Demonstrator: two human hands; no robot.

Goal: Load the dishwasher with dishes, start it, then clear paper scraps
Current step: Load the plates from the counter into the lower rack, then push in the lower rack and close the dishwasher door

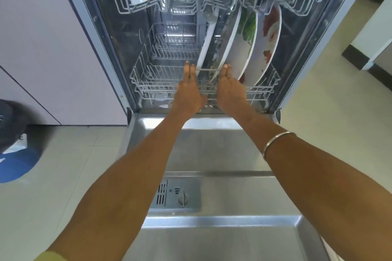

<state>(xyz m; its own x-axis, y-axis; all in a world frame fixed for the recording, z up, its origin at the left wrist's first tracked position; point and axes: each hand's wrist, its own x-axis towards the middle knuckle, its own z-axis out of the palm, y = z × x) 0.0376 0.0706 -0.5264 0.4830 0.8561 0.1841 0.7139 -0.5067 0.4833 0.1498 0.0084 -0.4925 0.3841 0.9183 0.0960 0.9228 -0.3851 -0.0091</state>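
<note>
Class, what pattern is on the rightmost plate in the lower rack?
White with red flowers, on the rightmost plate; head view shows it best.

Head-worn view, forward and down, close over open dishwasher (212, 48).

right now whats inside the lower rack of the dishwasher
The lower rack holds large plates standing on edge on its right side; its left side looks bare. Both hands cover the front middle.

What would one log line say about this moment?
stage: loading | hands: left hand and right hand on white wire lower rack | load: large floral white plates upright | door: open
</note>
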